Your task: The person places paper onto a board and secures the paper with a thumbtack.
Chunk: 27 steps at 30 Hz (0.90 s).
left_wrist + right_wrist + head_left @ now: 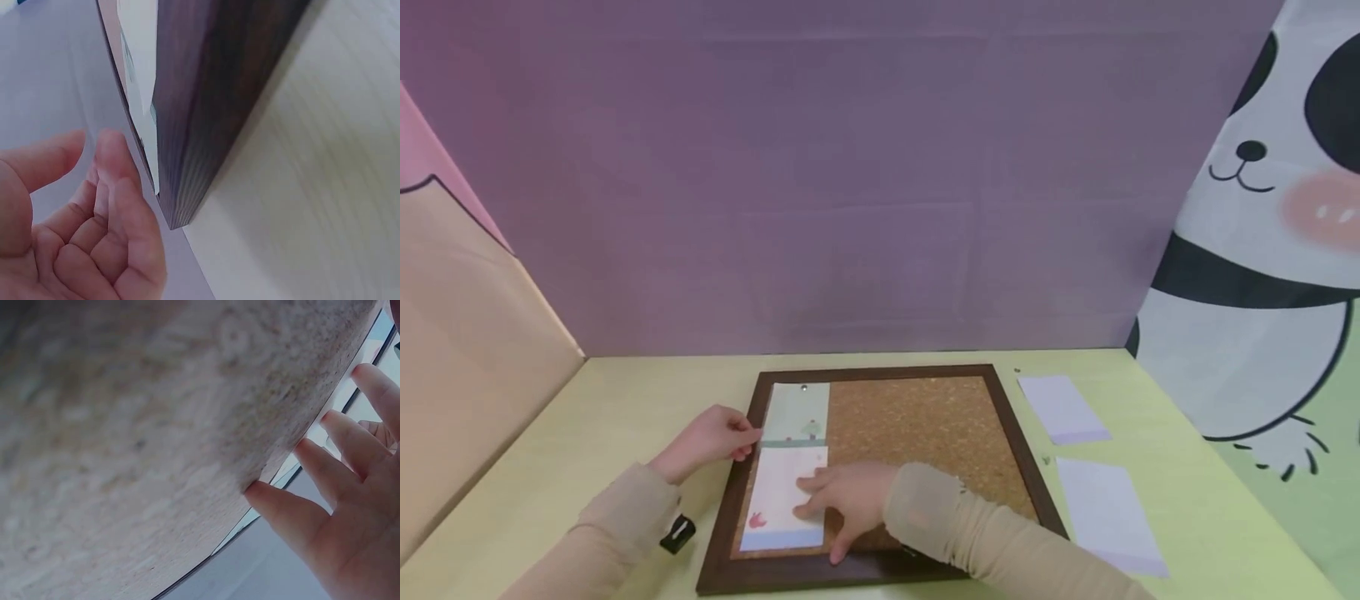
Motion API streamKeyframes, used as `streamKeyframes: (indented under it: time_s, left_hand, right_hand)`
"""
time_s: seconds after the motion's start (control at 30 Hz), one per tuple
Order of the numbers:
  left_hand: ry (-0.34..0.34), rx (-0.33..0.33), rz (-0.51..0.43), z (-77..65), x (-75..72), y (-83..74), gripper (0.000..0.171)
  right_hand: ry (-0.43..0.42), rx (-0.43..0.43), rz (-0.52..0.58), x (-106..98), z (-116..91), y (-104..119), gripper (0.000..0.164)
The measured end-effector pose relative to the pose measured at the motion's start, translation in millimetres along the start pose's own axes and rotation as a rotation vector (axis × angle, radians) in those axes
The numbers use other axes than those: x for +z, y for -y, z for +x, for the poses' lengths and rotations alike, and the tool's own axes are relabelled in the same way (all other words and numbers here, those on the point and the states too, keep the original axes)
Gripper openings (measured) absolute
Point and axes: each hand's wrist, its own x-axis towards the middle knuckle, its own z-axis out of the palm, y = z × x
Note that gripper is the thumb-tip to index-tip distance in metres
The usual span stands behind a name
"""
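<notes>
A cork board (917,425) with a dark brown wooden frame lies on the table. On its left side a pale green sheet of paper (790,408) has a small metal pushpin (804,387) at its top. Just below is a white sheet (775,487) with a red drawing and a blue bottom strip. My right hand (853,496) rests spread fingertips on the white sheet and the cork. My left hand (718,437) is beside the frame's left edge, fingers loosely bent; in the left wrist view, thumb and forefinger (115,156) stand apart with nothing between them.
Two more paper sheets, an upper one (1063,408) and a lower one (1108,512), lie on the table right of the board. Small pins (1017,370) sit near them. A purple cloth backdrop (850,183) rises behind the table.
</notes>
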Motion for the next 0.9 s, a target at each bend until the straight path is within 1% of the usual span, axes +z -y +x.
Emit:
streamKeyframes:
  time_s: [0.2, 0.37, 0.43, 0.47, 0.6, 0.73, 0.9]
  left_hand:
    - [0.016, 0.011, -0.021, -6.7, -8.1, 8.7, 0.023]
    - [0.032, 0.030, -0.001, -15.2, -20.3, 20.6, 0.024]
    - [0.032, 0.026, 0.005, -18.4, -26.1, 26.3, 0.024]
    - [0.029, 0.025, 0.013, -20.0, -28.9, 29.0, 0.025]
    - [0.016, -0.012, 0.034, -24.8, -40.3, 39.0, 0.028]
    - [-0.004, -0.029, 0.057, -29.0, -49.5, 49.2, 0.029]
    - [-0.025, -0.018, 0.091, -31.3, -54.9, 61.6, 0.027]
  right_hand:
    - [0.010, -0.004, 0.009, 1, 1, 2, 0.069]
    - [0.021, -0.016, 0.026, -3, 1, 3, 0.069]
    - [0.018, -0.017, 0.021, -3, 1, 3, 0.069]
    - [0.018, -0.016, 0.021, -3, 1, 3, 0.069]
    - [0.015, -0.008, 0.018, -3, 1, 2, 0.069]
    - [0.015, -0.003, 0.025, -2, 0, 1, 0.070]
    - [0.017, 0.010, 0.029, 0, 0, 0, 0.070]
